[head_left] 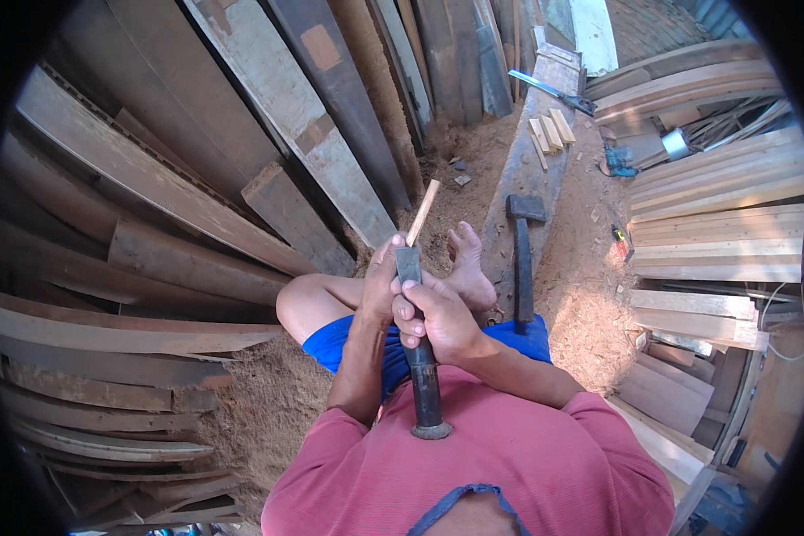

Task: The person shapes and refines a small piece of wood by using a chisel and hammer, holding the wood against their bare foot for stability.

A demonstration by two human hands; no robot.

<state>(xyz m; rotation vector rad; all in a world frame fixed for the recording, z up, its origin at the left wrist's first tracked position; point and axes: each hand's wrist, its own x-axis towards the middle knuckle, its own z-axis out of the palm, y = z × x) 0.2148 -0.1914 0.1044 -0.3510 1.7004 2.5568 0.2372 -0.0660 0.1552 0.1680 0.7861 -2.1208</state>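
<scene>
A person in a red shirt (527, 447) and blue shorts (332, 342) sat barefoot amid sawdust (272, 420), a broad-bladed chisel (426, 389) and a slim wooden stick (426, 207) brought together above the lap. The left hand (381, 279) was closed about the lower end of the stick, just beside the chisel's blade, its farther fingers partly hidden. The right hand (442, 314) gripped the chisel, fingers wrapped round it and thumb laid toward the flat of the metal. The tool's dark handle ran back toward the chest; whether its butt touched the cloth could not be told. The stick rose past the blade's edge, tilted away to the right, near a bare foot (473, 277).

To the right, a heavy hammer (523, 259) lay on a long grey plank (516, 170), its handle pointing back to the shorts. Farther up the plank were several short pale wood blocks (552, 131) and, beyond them, a handsaw (549, 90) set crosswise. A teal power tool (618, 162) rested beside stacked boards (719, 237) at right, while long timber planks (286, 116) lined the left side of the workshop.
</scene>
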